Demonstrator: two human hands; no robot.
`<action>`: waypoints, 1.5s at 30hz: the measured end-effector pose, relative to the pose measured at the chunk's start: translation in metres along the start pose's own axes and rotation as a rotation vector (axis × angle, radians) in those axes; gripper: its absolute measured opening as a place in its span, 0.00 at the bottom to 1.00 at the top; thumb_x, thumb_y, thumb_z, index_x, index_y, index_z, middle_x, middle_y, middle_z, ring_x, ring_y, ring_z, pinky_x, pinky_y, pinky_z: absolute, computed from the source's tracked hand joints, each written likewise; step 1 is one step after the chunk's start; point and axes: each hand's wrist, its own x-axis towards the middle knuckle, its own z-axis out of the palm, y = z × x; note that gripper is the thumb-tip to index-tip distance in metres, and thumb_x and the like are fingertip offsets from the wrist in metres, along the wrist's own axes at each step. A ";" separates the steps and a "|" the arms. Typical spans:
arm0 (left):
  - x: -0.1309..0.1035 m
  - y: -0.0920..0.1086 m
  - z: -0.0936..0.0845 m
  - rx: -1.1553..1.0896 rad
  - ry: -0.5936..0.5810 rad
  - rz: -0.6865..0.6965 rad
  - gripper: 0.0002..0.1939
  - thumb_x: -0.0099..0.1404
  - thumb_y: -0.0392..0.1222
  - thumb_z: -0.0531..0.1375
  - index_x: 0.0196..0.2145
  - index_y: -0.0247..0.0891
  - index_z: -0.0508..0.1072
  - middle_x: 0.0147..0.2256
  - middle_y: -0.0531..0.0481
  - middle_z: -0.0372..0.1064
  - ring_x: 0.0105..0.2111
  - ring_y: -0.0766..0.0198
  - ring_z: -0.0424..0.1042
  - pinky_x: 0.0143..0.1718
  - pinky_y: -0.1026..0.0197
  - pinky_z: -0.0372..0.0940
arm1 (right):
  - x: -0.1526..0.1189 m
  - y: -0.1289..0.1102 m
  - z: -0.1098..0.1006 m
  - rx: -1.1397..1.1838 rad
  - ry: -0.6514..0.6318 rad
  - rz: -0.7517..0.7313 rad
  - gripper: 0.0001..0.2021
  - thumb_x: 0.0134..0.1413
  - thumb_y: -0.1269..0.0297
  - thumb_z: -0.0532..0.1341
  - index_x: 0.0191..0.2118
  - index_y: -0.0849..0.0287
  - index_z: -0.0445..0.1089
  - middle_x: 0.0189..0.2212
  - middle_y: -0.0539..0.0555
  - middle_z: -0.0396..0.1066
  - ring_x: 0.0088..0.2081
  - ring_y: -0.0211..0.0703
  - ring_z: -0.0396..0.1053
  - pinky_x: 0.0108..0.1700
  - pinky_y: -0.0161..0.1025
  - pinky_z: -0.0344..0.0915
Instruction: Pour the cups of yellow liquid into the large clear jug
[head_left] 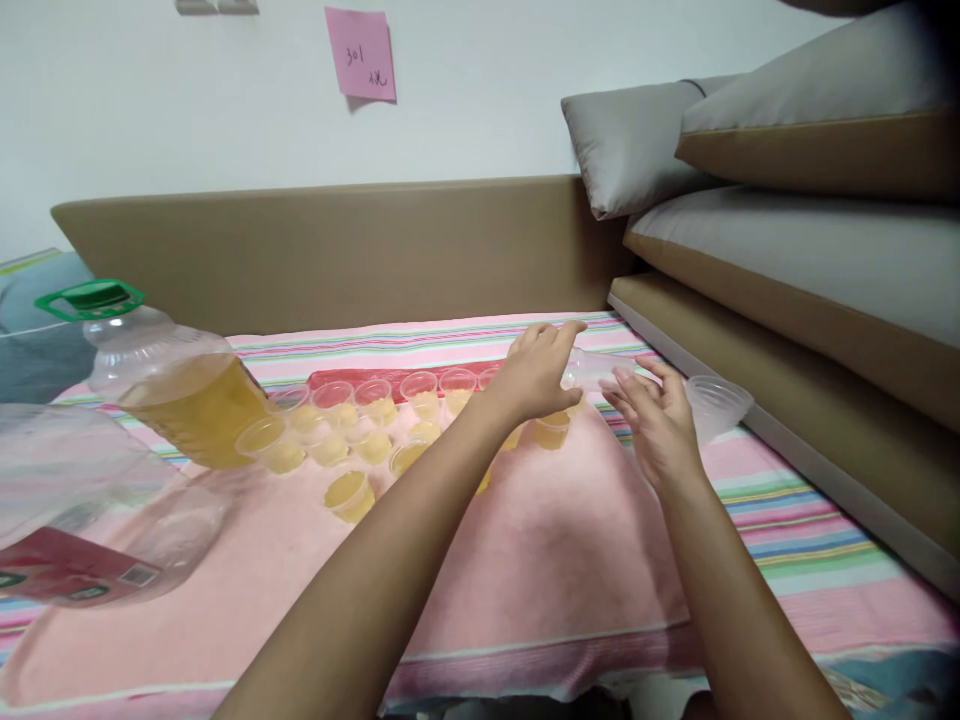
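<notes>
My left hand (541, 372) reaches over the right end of rows of small clear plastic cups, palm down, fingers stretched and thumb apart. Below it stands a cup of yellow liquid (553, 431). My right hand (660, 415) is raised to the right, its fingers loosely bent and apart. Between the hands lies a clear plastic piece (596, 368), close to my right fingertips; its exact kind and whether I touch it are unclear. Just beyond my right hand is a stack of clear cups (718, 405). My left forearm hides part of the cup rows.
A large clear jug (202, 400) of yellow liquid with a green cap leans at left. Nearer lies a clear bottle with a red label (67, 565). A red strip (330, 378) runs behind the cups on the pink cloth (555, 560). Cushions (795, 260) pile at right.
</notes>
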 end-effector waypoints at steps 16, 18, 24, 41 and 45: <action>0.072 0.046 -0.009 0.167 -0.169 -0.057 0.48 0.63 0.46 0.76 0.71 0.37 0.55 0.67 0.32 0.68 0.70 0.39 0.59 0.68 0.39 0.60 | 0.019 0.019 -0.134 -0.626 0.258 -0.012 0.64 0.21 0.41 0.83 0.67 0.57 0.59 0.65 0.70 0.67 0.64 0.69 0.70 0.68 0.67 0.66; 0.081 0.053 -0.001 0.183 -0.215 -0.077 0.48 0.62 0.44 0.76 0.71 0.37 0.56 0.69 0.30 0.65 0.71 0.37 0.58 0.69 0.37 0.59 | 0.022 0.021 -0.136 -0.617 0.218 -0.062 0.64 0.24 0.42 0.83 0.68 0.59 0.58 0.65 0.70 0.68 0.65 0.67 0.70 0.69 0.66 0.66; 0.106 0.076 0.030 0.257 -0.334 -0.059 0.48 0.61 0.34 0.76 0.72 0.36 0.58 0.72 0.26 0.60 0.75 0.35 0.53 0.75 0.28 0.47 | 0.028 0.016 -0.137 -0.622 0.193 -0.107 0.62 0.32 0.42 0.81 0.71 0.58 0.56 0.60 0.67 0.73 0.60 0.63 0.75 0.67 0.65 0.68; 0.143 0.099 0.092 0.307 -0.453 0.019 0.47 0.64 0.41 0.74 0.74 0.39 0.57 0.73 0.30 0.60 0.75 0.36 0.52 0.77 0.22 0.39 | 0.020 0.024 -0.167 -0.549 0.261 -0.024 0.64 0.28 0.45 0.81 0.73 0.50 0.53 0.63 0.67 0.65 0.60 0.70 0.73 0.64 0.71 0.70; 0.150 0.103 0.100 0.300 -0.490 0.041 0.48 0.65 0.45 0.74 0.75 0.38 0.56 0.74 0.31 0.60 0.76 0.37 0.51 0.76 0.21 0.41 | 0.016 0.019 -0.163 -0.546 0.259 0.022 0.64 0.29 0.43 0.80 0.73 0.54 0.56 0.65 0.68 0.64 0.63 0.72 0.70 0.66 0.69 0.70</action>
